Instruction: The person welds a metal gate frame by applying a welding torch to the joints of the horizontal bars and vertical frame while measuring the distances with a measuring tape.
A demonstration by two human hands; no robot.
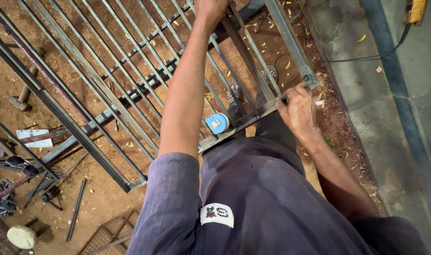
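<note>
Standing over a steel bar gate frame [130, 80] that lies tilted across red dirt ground [107, 198], seen from the head camera. Left hand [210, 8] is far up at the top edge of view, closed around one of the gate's thin vertical bars; fingers are partly cut off by the frame edge. Right hand [298, 111] sits on the near bottom rail [246, 123] close to the gate's right corner, fingers curled on the rail edge; whether it pinches something small there, cannot tell. A round blue tape measure [217, 123] rests on that same rail, between the two arms, just left of the person's sandalled feet [234, 94], which show through the bars. Right of the gate runs a concrete slab [366, 94] with a black cable [366, 57] across it and a yellow object [416, 12] at the far right corner. Left side, on the dirt: a hammer [24, 97], sunglasses [22, 165], loose steel offcuts [76, 208], a white round object [21, 236] and a patch of wire mesh [107, 233] near the bottom.
</note>
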